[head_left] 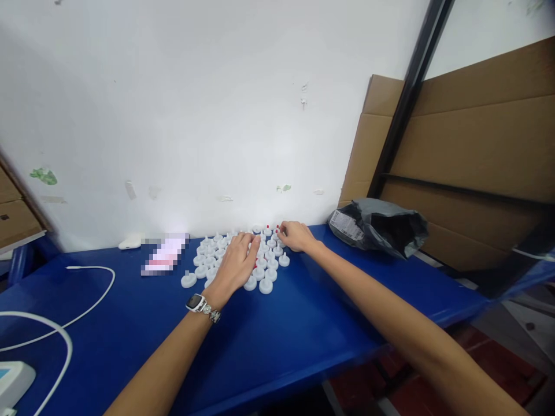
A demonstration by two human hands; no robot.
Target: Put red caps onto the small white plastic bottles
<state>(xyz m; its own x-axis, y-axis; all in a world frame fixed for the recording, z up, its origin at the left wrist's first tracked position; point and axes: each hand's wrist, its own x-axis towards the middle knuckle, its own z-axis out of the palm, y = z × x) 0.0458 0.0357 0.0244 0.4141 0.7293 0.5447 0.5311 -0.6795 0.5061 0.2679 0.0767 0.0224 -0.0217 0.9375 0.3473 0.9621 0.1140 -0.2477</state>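
Observation:
Many white round caps with narrow spouts stand close together on the blue table, near the wall. A few at the back carry small red tips. My left hand, with a watch on its wrist, lies over the middle of the group, fingers stretched out and hiding the caps below. At the group's back right, the thumb and forefinger of my right hand are closed at a red-tipped cap. One cap stands a little apart at the left.
Left of the caps lie a pixelated flat item and a white object. A white cable curves across the left side beside a white device. An open grey plastic bag lies at the right, before cardboard and a black post.

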